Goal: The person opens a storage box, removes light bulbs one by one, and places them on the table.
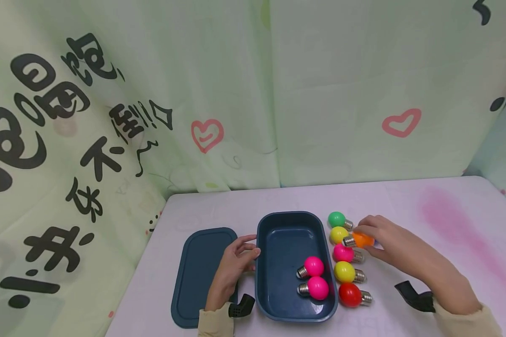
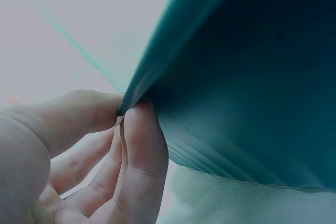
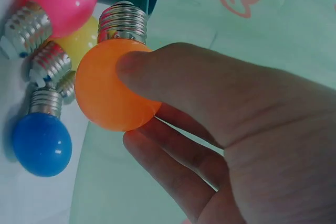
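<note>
My right hand (image 1: 381,236) holds an orange light bulb (image 3: 107,85) between thumb and fingers, its metal screw base pointing away from the palm. In the head view the bulb is above the row of bulbs right of a dark blue box (image 1: 293,316). My left hand (image 1: 235,263) pinches the box's left rim; the thumb and a finger meet on that edge in the left wrist view. Two pink bulbs (image 1: 318,288) lie inside the box at its lower right. A blue bulb (image 3: 42,142) lies beside the row in the right wrist view.
Along the box's right side lie a green bulb (image 1: 336,219), yellow bulbs (image 1: 344,271), a pink bulb (image 1: 343,252) and a red bulb (image 1: 350,295). A dark blue lid (image 1: 200,267) lies flat at the left, partly behind my left hand. A printed curtain (image 1: 236,93) hangs behind the table (image 1: 405,201).
</note>
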The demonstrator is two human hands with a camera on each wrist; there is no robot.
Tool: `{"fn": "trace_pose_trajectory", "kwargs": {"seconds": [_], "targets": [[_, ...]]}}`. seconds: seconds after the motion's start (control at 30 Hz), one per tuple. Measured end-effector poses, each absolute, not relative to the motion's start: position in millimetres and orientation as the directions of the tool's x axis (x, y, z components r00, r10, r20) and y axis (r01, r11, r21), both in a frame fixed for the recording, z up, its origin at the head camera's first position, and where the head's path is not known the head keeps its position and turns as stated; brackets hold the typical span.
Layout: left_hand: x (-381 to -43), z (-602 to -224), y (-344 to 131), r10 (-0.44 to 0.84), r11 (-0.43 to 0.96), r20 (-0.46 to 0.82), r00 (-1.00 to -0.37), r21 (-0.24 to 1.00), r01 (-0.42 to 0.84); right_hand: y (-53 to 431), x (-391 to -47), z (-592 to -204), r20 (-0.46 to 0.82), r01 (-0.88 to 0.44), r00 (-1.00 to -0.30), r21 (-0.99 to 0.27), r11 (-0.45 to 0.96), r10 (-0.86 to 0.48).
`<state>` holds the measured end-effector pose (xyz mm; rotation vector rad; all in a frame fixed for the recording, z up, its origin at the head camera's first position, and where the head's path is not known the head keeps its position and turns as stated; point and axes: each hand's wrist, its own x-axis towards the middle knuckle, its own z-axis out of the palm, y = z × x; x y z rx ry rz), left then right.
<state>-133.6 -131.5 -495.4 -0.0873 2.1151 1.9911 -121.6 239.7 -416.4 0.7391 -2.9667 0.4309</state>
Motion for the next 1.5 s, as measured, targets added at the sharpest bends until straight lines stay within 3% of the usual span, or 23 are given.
{"fn": "trace_pose_trajectory", "kwargs": {"seconds": [1.1,1.5], "targets": [[-132.7,-495.5,-131.5,0.124,0.071,-0.189,-0.974,0.981,-0.182,266.6,-126.2,-445.7,0.024,-0.370,-0.926,-0.256,0.893,-0.376],[-133.2,-495.8,-131.5,0.120,0.076,-0.198,-0.973,0.979,-0.190,267.5,-129.8,-452.2,0.021,-0.394,-0.915,-0.266,0.880,-0.403]]}}
